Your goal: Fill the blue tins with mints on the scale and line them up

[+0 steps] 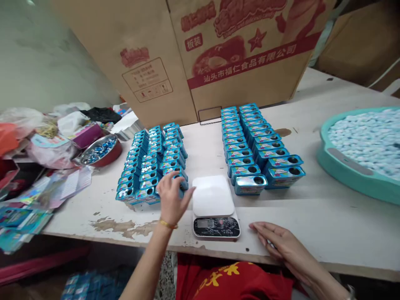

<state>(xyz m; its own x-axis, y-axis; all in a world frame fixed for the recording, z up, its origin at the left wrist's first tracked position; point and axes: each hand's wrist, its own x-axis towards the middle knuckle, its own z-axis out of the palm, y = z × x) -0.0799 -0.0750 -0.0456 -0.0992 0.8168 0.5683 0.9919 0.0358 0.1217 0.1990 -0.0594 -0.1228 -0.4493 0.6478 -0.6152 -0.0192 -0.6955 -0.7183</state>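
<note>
**Right hand reaches the blue tins, near the scale**

I see the right hand (171, 200) with curved fingers at one small blue rectangular metal tin (180, 192), front of the left rows; I cannot tell if they grip. The left hand (283, 246) lies open on the pale table (315, 221), beside a white digital scale (213, 204).

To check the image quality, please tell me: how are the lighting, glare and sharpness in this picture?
In the head view, the light is soft and even, with weak shadows; the silver side of the front tin shows glare; the table's front edge bends from wide-angle distortion; the left hand looks slightly soft.
</note>
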